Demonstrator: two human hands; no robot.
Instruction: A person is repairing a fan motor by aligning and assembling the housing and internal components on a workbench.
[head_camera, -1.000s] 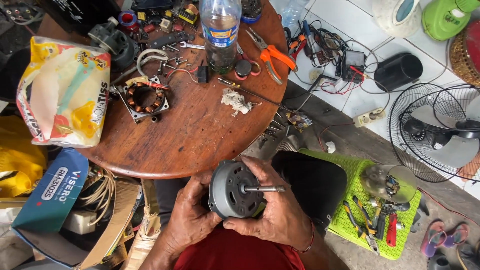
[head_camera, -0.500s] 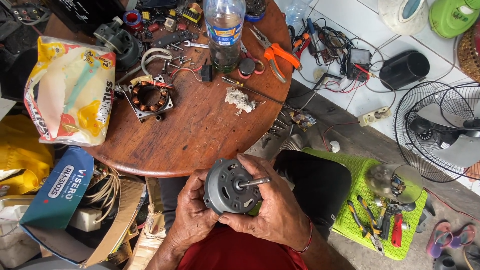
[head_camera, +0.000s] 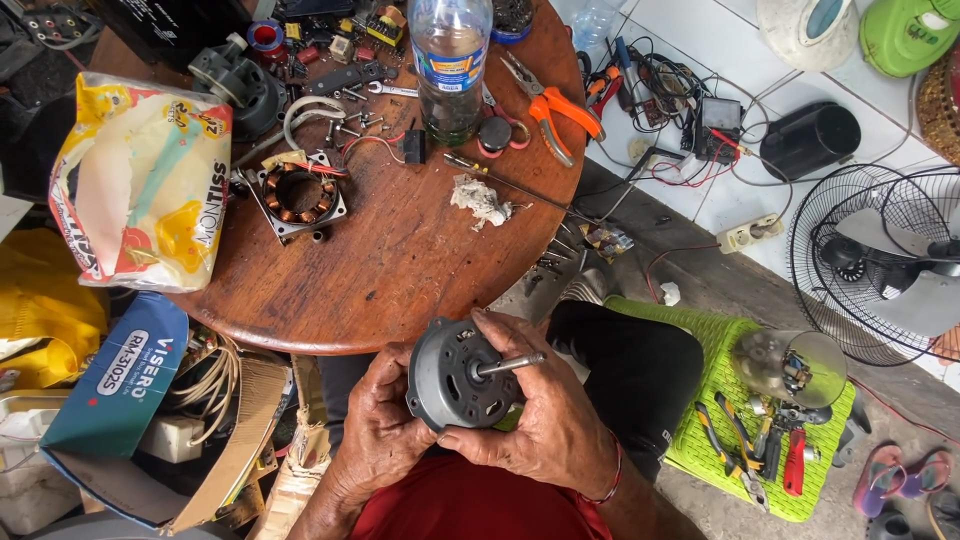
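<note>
I count one grey motor housing (head_camera: 455, 378) with one steel shaft (head_camera: 510, 365), low in the middle of the frame, held in my two hands. My left hand (head_camera: 385, 435) cups its back, fingers curled close. My right hand (head_camera: 545, 410) wraps its front, narrowly open, thumb at the lower rim. On the round wooden table (head_camera: 400, 260) above: one copper-wound stator (head_camera: 298, 195), one plastic bottle (head_camera: 449, 60), one pair of orange-handled pliers (head_camera: 550, 105).

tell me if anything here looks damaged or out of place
The fan on the floor looks stripped: its wire cage sits open. A copper-wound stator lies bare on the round table, while both hands hold a grey motor housing.
</note>
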